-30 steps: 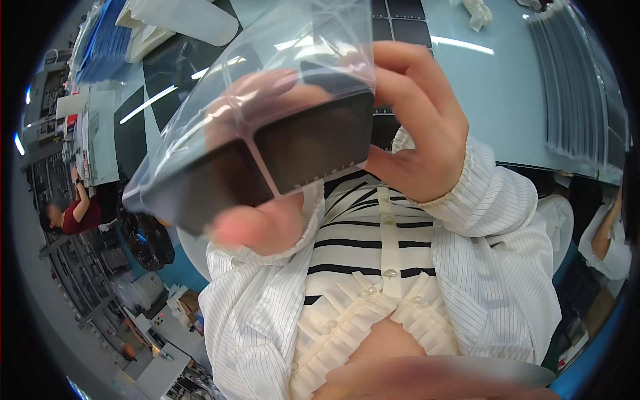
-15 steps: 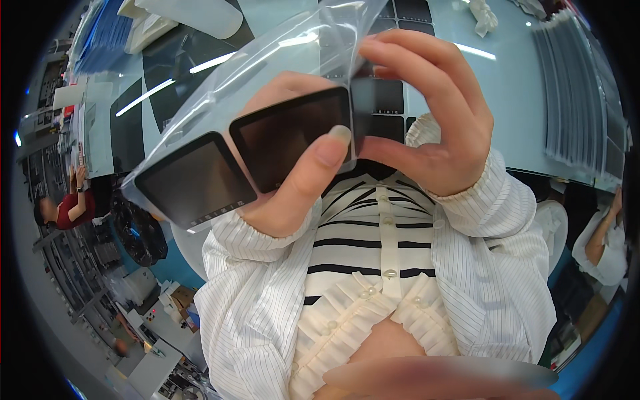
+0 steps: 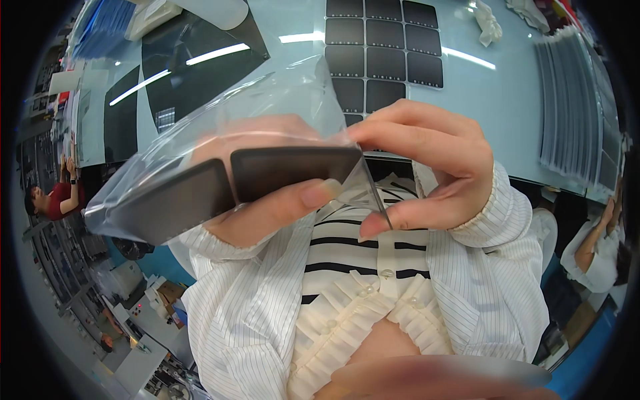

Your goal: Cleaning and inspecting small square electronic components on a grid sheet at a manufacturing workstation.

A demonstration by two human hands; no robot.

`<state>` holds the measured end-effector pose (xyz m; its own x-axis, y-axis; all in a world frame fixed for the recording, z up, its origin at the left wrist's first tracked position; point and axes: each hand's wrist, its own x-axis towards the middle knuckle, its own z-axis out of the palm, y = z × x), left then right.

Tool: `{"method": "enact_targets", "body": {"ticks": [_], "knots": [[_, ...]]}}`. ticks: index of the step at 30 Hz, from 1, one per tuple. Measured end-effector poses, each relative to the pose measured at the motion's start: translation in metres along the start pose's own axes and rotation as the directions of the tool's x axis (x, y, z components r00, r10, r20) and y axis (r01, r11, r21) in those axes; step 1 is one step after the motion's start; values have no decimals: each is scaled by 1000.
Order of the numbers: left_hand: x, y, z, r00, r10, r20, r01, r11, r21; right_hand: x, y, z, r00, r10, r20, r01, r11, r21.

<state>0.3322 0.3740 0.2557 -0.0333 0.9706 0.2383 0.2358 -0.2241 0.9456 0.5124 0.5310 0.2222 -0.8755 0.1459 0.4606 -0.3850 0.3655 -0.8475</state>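
Observation:
My left hand [image 3: 267, 215] is closed around a clear plastic bag [image 3: 273, 90], its thumb lying across the front. Through the film show two dark rectangular panels with rounded corners, the left panel [image 3: 175, 201] and the right panel [image 3: 287, 167], side by side and tilted. At the right end of the bag my right hand [image 3: 448, 163] grips a thin dark panel [image 3: 377, 192] between thumb and fingers, seen almost edge-on. Whether this panel is partly within the bag I cannot tell. The left fingers are behind the bag, visible through the film.
Several similar dark panels [image 3: 385, 60] lie in rows on the pale glossy table [image 3: 480, 87]. Black sheets [image 3: 200, 73] and a white cylindrical container [image 3: 223, 10] are to the left. A stack of clear sleeves [image 3: 570, 113] stands at right; crumpled white tissue [image 3: 488, 25] lies farther back.
Both hands have come down, and the bag has tipped so its panels look flatter. More of the panel rows on the table shows. The right hand's panel has turned edge-on.

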Motion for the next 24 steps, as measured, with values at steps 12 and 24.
{"method": "enact_targets", "body": {"ticks": [12, 24], "knots": [[-36, -11, -20, 766, -33, -642, -40, 994, -99, -27, 8, -29, 943, -28, -331, 170, 898, 407], [-72, -140, -153, 564, -277, -778, 81, 956, -281, -98, 52, -54, 930, 273, -244, -366, 656, -661]]}}
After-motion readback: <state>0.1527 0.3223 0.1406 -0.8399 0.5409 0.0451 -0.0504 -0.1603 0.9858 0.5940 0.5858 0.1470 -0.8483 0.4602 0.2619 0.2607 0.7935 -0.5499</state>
